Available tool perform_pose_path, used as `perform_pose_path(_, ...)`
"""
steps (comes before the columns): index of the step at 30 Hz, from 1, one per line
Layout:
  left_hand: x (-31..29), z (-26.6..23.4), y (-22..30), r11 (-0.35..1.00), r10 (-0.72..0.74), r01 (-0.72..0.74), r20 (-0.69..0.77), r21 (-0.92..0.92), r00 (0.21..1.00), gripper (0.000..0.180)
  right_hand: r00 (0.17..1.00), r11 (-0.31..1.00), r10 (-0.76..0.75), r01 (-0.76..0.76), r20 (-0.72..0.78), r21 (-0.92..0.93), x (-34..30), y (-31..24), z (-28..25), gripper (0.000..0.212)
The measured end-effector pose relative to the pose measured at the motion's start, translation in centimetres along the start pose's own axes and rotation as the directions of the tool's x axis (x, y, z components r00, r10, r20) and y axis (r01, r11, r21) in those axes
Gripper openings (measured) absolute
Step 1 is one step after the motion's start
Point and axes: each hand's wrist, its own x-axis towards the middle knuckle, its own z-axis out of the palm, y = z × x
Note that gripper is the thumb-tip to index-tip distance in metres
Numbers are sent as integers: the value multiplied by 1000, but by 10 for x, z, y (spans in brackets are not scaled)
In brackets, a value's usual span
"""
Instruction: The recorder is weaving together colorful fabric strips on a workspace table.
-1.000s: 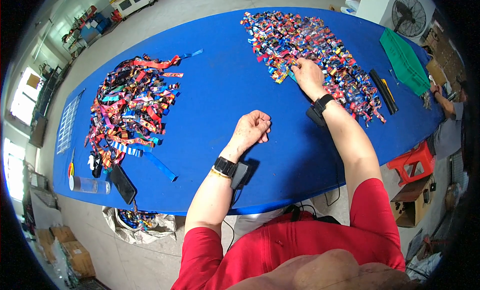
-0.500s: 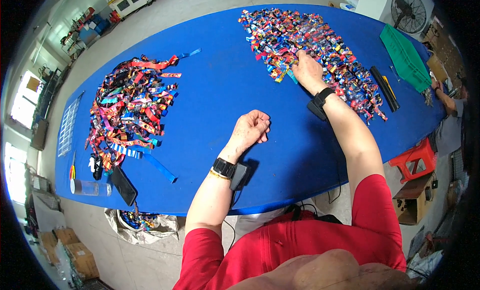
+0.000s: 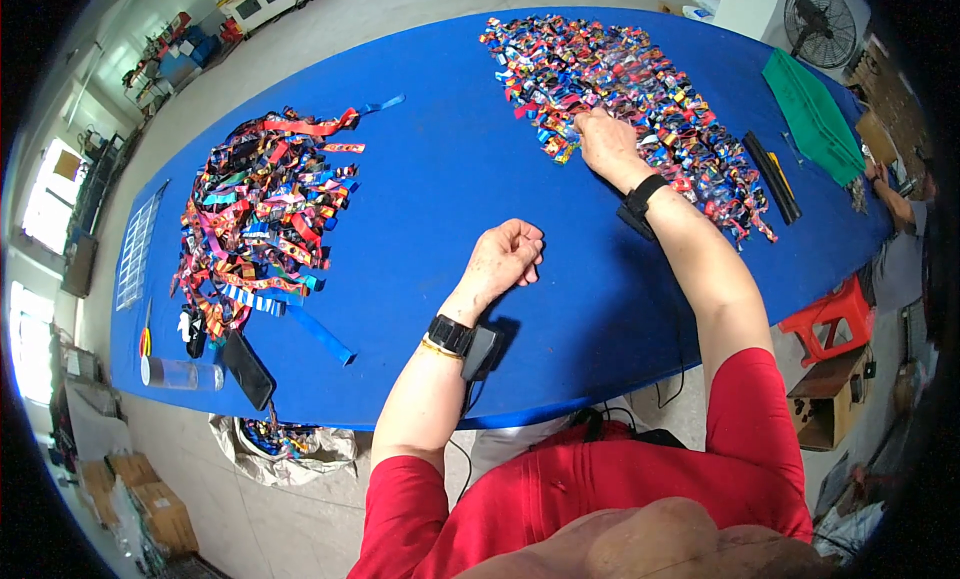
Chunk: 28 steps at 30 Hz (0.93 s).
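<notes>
My right hand (image 3: 608,144) reaches over the near-left edge of a wide spread of short, folded, multicoloured ribbon pieces (image 3: 640,74). Its fingers are drawn together against the pieces; whatever lies between them is hidden. Closer to me, my left hand (image 3: 505,256) rests on the blue tablecloth (image 3: 420,199), fingers curled in, and nothing shows in it. Both wrists carry black bands with small boxes. To the left lies a heap of longer patterned ribbon strips (image 3: 270,209), some trailing onto the cloth.
Near the heap are a phone (image 3: 248,371), a clear jar (image 3: 180,375) and yellow-handled scissors (image 3: 146,341). On the right are a green crate (image 3: 812,114), black rods (image 3: 770,179) and a red stool (image 3: 830,324). Another person's arm (image 3: 893,201) shows at the right edge.
My right hand has shifted slightly left and toward me at the edge of the spread. A teal ribbon end that showed beside it is no longer visible. My left hand has barely moved.
</notes>
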Motion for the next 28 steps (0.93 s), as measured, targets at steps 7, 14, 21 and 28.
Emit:
perform_pose_path(7, 1, 0, -1, 1000, -4, 4, 11, -14, 1000, 17, 998, 998, -60, 61, -35, 31, -2, 0, 0, 23)
perform_pose_path(14, 1, -1, 1, 1000, -6, 7, 11, -12, 1000, 17, 999, 997, -26, 28, -40, 65, 8, -7, -3, 21)
perform_pose_path(21, 3, 0, -2, 1000, -6, 6, 4, -2, 1000, 17, 999, 999, -6, 7, -44, 33, 13, 0, 2, 20)
perform_pose_path(28, 1, -4, -3, 1000, 27, -27, 5, 13, 1000, 18, 1000, 995, -4, 4, 9, 100, -4, -8, -24, 20)
